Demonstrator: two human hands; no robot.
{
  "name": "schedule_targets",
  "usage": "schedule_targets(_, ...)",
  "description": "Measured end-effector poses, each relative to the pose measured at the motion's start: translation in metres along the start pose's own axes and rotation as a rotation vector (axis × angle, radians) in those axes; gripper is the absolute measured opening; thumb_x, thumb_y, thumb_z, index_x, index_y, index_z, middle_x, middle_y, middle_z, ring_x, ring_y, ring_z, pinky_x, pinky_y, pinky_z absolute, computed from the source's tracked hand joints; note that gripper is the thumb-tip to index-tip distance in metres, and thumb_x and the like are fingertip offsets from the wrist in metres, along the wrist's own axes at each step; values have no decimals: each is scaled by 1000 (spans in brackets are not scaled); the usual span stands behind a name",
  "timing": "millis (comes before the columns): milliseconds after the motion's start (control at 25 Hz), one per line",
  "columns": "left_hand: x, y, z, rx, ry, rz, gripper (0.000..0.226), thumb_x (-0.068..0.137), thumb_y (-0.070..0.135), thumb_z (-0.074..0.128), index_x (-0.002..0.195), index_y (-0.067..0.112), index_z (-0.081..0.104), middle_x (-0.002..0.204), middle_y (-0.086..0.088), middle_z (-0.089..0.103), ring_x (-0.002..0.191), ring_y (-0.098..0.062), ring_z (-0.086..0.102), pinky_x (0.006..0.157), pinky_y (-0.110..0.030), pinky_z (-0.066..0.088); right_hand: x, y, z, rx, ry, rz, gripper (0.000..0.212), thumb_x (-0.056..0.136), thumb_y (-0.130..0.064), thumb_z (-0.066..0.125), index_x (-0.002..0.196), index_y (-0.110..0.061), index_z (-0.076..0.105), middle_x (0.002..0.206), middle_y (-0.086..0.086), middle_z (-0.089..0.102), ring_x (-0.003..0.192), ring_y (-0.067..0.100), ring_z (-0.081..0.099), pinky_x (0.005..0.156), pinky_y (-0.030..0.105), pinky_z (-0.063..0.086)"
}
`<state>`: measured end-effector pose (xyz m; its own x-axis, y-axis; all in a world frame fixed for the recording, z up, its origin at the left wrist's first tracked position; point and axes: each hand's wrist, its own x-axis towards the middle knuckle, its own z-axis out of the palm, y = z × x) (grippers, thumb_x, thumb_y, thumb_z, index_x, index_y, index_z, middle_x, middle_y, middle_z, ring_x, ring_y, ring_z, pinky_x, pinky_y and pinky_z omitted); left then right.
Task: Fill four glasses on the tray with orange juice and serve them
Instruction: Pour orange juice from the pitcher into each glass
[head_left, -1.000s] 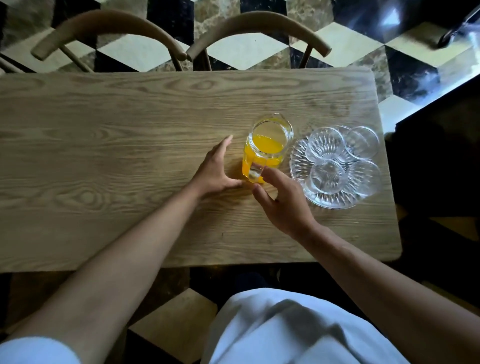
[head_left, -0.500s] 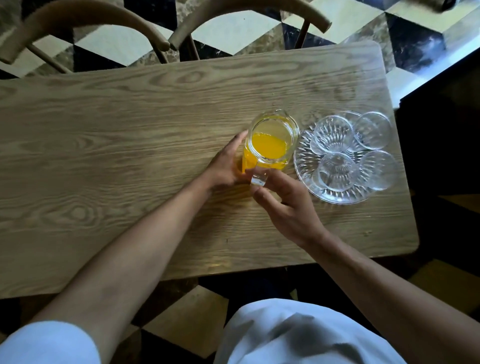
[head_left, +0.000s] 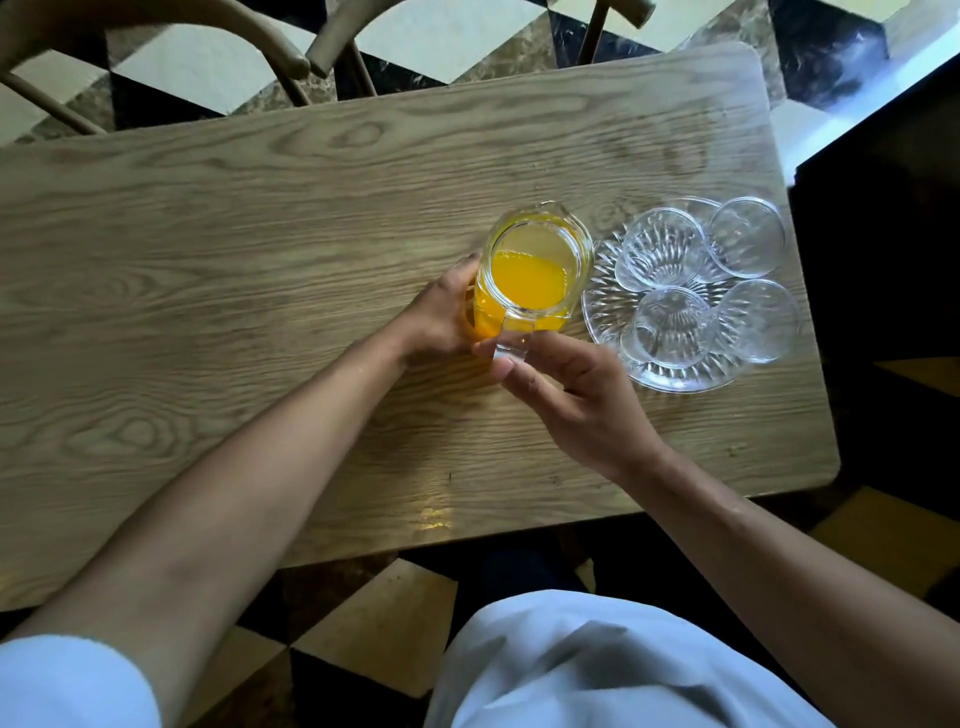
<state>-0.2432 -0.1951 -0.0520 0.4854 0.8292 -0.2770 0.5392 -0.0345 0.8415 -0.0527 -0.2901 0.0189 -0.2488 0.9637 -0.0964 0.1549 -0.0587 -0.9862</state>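
Both hands have closed in on the jug (head_left: 532, 270) since a second ago, when the left lay flat on the table beside it and the right hovered just short of the handle. Now the left hand (head_left: 441, 317) presses against the jug's left wall, fingers wrapped round the glass; their tips are hidden behind it, so how far they curl I cannot tell. The right hand (head_left: 576, 400) pinches the clear handle (head_left: 511, 340) at the jug's near side, thumb on the left of it and the other fingers curled on the right.

The jug stands upright on the wooden table (head_left: 260, 270), about half full of orange juice (head_left: 527, 280), its spout pointing to the far edge. Just beside it on the right, almost touching, sits a cut-glass tray (head_left: 680, 379) near the table's right end. Four glasses stand on the tray, close together: one at far left (head_left: 660, 249), one at far right (head_left: 748, 236), one at near left (head_left: 670, 327), one at near right (head_left: 758, 319). All four hold no juice.

Two wooden chairs (head_left: 291, 47) stand beyond the far edge, on a black, cream and brown tiled floor (head_left: 415, 31). White sleeves (head_left: 67, 680) and a white garment show at the bottom.
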Motion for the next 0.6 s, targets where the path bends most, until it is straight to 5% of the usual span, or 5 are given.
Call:
schedule_targets(80,4,-1,1,15,-7,-14,47,78,-7,84,119,-13,63,94,25,50,90,1,53,76,6,33,-1,-1,-2,26,-14,0,24,94,-19,71,111,-2,76,106,5,79,96,9,73,85,27,54)
schedule_targets(240,10,-7,5,1,-44,-66,43,81,-10,81,119,-2,62,90,25,51,75,22,56,72,5,36,-2,0,-4,34,-29,-6,23,94,-18,70,110,-3,76,106,6,79,95,9,72,84,27,53)
schedule_targets(600,13,-17,8,36,-28,-32,57,78,-2,87,128,7,61,103,27,54,87,34,52,78,7,35,-11,4,2,200,84,11,24,87,-23,75,109,-13,74,107,7,79,98,15,74,85,33,56)
